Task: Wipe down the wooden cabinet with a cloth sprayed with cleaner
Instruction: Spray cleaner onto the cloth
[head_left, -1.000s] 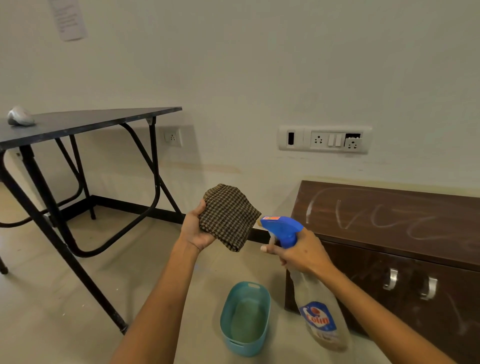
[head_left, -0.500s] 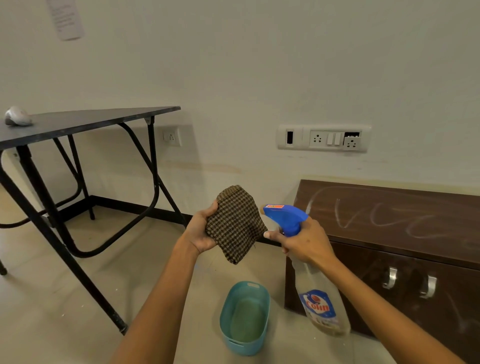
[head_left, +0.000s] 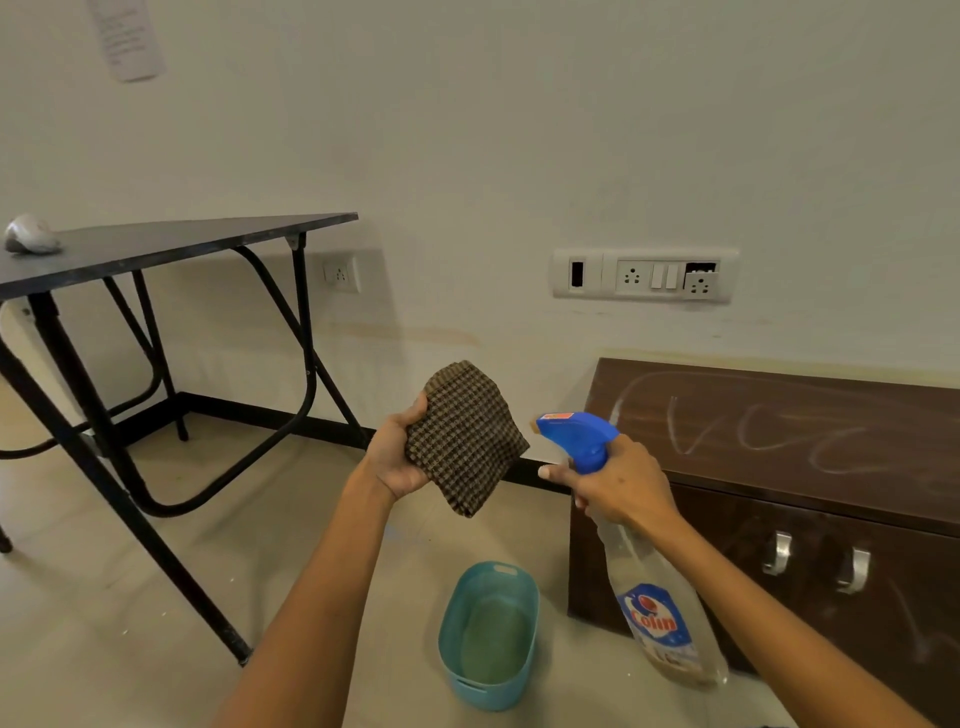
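My left hand (head_left: 392, 460) grips a folded brown checked cloth (head_left: 465, 439) and holds it up at chest height. My right hand (head_left: 618, 480) grips the neck of a clear spray bottle (head_left: 657, 613) with a blue trigger head (head_left: 576, 434); the nozzle points left at the cloth, a short gap away. The dark wooden cabinet (head_left: 779, 415) stands low at the right against the wall. White scribble marks run across its top, and two metal handles (head_left: 776, 553) show on its front.
A teal plastic tub (head_left: 488, 636) sits on the floor below my hands, left of the cabinet. A black folding table (head_left: 171, 244) stands at the left with a grey lump (head_left: 28, 236) on it. A socket panel (head_left: 644, 275) is on the wall.
Both hands have drifted a little to the right and closer together, so the nozzle is nearer to the cloth. The grips are unchanged.
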